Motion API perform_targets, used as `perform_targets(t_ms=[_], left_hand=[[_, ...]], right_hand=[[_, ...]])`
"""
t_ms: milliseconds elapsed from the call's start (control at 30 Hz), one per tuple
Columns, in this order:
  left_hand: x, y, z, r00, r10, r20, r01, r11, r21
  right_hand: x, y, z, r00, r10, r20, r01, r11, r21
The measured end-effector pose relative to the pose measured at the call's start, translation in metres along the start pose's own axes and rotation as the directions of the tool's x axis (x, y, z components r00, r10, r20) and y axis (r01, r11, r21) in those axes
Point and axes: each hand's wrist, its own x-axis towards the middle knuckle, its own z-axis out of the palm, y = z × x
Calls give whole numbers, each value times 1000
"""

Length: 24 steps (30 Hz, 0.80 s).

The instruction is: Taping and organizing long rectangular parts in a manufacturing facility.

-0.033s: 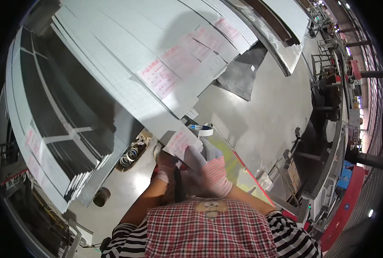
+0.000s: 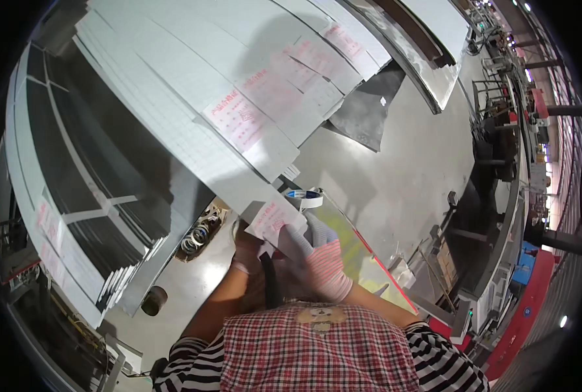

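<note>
My right hand [image 2: 320, 258], in a grey glove with a pink-striped cuff, grips the near end of a long white panel [image 2: 229, 173]. Its thumb lies along a paper label [image 2: 269, 221] with pinkish print on that end. Just beyond the fingers is a white tape roll [image 2: 304, 198] with a blue core; whether they hold it is unclear. My left hand [image 2: 246, 251] sits in shadow beside the panel's end, on its left, with its fingers hidden. A dark strip [image 2: 268, 281] hangs between my wrists.
Labelled white panels [image 2: 193, 72] lie side by side ahead. More stacked dark-and-white panels [image 2: 75, 196] stand at left. An open box [image 2: 202, 232] with several rolls and a brown cylinder [image 2: 154, 300] are on the floor. Machinery [image 2: 493, 261] lines the right.
My left hand has shifted slightly left and up. The labelled panel end has barely moved, and my right hand keeps its place.
</note>
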Motion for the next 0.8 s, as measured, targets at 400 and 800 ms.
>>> perform_targets(t_ms=[400,800], left_hand=[[87,-60,-45,717,-152,680,668,-129,-733],[-11,236,68,975,158,156,-222,720,657]], right_hand=[[5,-9,9,998,-56,27,53,995,89],[-2,12,-15,999,52,3,-51,967,251]])
